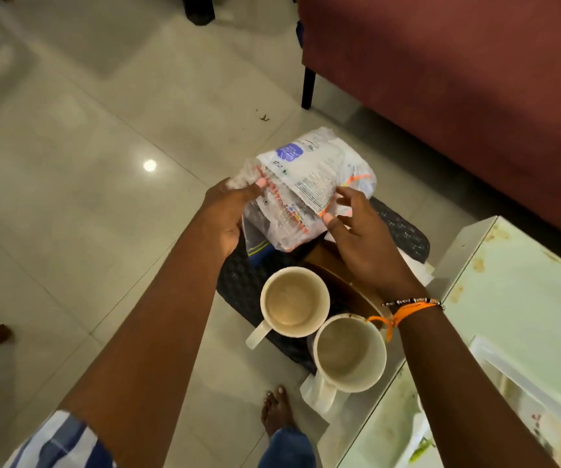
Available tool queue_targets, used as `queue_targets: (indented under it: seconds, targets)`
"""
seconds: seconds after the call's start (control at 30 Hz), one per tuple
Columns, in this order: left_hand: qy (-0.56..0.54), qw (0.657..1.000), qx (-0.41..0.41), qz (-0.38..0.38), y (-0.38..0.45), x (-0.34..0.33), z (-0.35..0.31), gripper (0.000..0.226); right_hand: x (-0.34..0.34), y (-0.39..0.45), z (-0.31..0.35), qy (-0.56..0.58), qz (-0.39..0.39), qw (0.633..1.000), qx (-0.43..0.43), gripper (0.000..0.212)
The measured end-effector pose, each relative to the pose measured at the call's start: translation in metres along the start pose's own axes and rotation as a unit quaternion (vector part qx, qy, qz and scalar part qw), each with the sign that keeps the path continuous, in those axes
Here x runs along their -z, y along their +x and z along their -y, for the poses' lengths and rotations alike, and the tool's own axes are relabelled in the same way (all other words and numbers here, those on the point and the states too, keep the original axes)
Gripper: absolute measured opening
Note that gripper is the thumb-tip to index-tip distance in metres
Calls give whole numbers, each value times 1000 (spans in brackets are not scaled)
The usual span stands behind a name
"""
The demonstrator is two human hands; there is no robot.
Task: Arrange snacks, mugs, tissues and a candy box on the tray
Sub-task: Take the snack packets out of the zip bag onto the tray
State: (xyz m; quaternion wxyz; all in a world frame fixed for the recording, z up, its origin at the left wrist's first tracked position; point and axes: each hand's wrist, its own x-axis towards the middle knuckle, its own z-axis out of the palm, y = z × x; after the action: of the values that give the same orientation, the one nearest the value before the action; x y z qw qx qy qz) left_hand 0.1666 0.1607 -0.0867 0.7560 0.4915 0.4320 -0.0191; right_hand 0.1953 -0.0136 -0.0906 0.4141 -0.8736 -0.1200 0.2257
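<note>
We held the snack packets (309,187) above the dark tray (238,282). Our left hand (226,214) gripped their left edge; our right hand (356,238) pinched the right corner. Two cream mugs (294,302) stood on the tray nearest us.

Dim, warm indoor light. Lamp glare spot on glossy floor tiles (149,165), left. Soft shadows under the sofa (458,79), far right. Edges bowed by wide lens; corners blurred.

Clear snack packets (309,187) above two cream mugs (294,302).
</note>
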Motion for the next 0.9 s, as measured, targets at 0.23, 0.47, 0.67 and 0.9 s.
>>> queue_targets:
  seconds: [0.23, 0.47, 0.67, 0.9]
  targets:
    - [126, 966, -227, -15, -32, -49, -19, 22, 30, -22, 1, 85, -43, 995, -27, 44]
    - [376, 773, -496, 120, -142, -110, 29, 26, 95, -99, -19, 479, -87, 865, -123, 39]
    - [495, 602, -595, 197, -248, -134, 140, 32, 137, -205, -84, 667, 2, 723, -179, 60]
    - [529, 584, -513, 342, -354, -136, 259, 20, 138, -349, -169, 684, -65, 674, -271, 11]
